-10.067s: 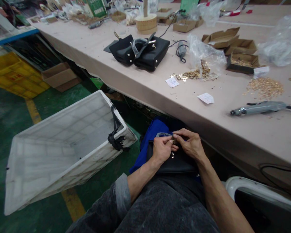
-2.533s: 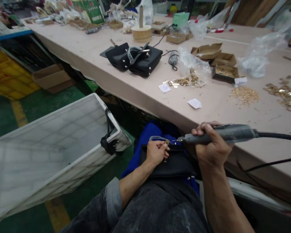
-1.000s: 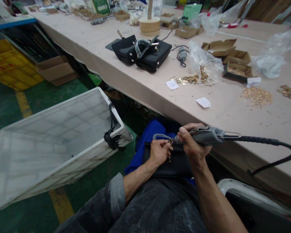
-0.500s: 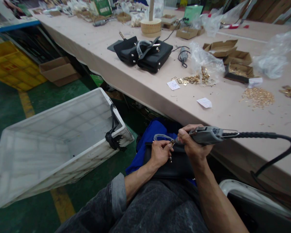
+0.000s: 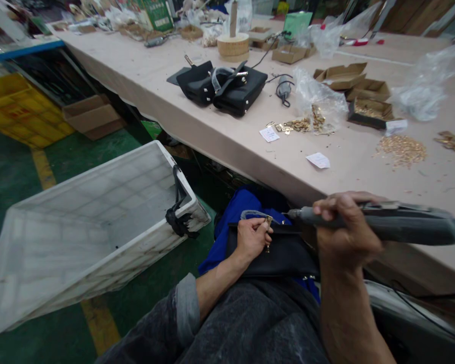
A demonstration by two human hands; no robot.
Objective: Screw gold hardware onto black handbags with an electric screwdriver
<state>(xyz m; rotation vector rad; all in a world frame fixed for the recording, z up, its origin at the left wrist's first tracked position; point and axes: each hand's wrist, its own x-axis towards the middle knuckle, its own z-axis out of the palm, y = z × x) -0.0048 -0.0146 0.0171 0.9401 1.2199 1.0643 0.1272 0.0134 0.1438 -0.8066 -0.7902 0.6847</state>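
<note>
Gripping a grey electric screwdriver (image 5: 409, 223) in the right hand (image 5: 349, 227), just to the right of a gold fitting (image 5: 268, 220). Pinching that fitting in the left hand (image 5: 253, 238), over a black bag (image 5: 282, 258) just off the table's (image 5: 144, 76) near edge.

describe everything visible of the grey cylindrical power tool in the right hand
The grey cylindrical power tool has a long, plastic-looking body narrowing to a metallic-looking tip. The right hand grips it near the front, holding it roughly level, the tip toward the left hand but apart from it. Its rear reaches the picture's right edge.
</note>
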